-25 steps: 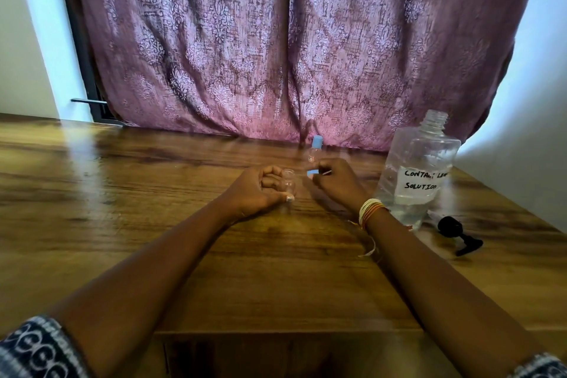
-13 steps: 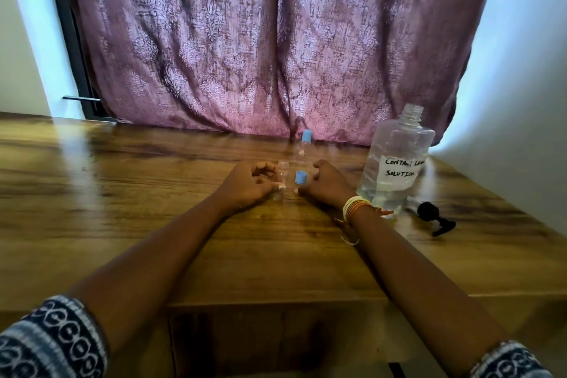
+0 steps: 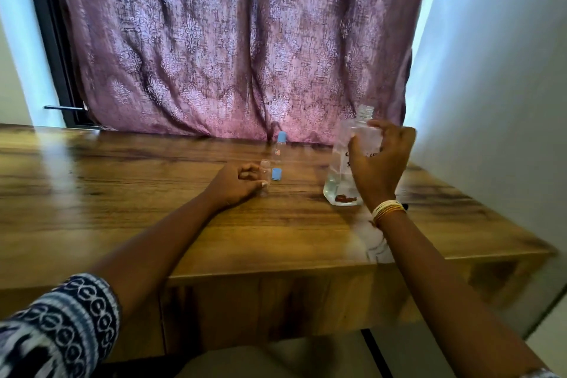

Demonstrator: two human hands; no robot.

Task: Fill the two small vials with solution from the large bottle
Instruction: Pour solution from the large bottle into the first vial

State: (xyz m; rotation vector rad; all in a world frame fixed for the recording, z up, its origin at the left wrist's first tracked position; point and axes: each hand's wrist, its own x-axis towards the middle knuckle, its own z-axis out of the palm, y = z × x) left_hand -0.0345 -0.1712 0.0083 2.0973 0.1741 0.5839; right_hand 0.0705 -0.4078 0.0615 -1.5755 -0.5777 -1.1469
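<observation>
Leaving the blue cap (image 3: 276,174) on the table just beside the open vial, the right hand (image 3: 379,163) has crossed over to the large bottle (image 3: 352,159) since half a second ago, when it was resting close to the left hand. It is now wrapping around the bottle's label area, thumb on the near-left face and fingers (image 3: 388,129) curling over the shoulder below the uncapped neck, though motion blur is making it hard to tell whether the clasp is fully tight yet. The bottle is standing upright on the wooden table (image 3: 153,209), well to the right of the open vial, with a shallow pool of solution showing at its base.

The left hand (image 3: 237,184) is curling loosely around the open vial (image 3: 265,173), steadying it upright so its narrow mouth is staying put for a pour. The capped vial (image 3: 279,147) is waiting just behind the open vial, nearer the curtain (image 3: 214,40), seemingly kept sealed until its turn.

Judging by this, the uncapping step is done and the lift-and-tilt of the bottle is coming next; neither vial looks filled so far.
</observation>
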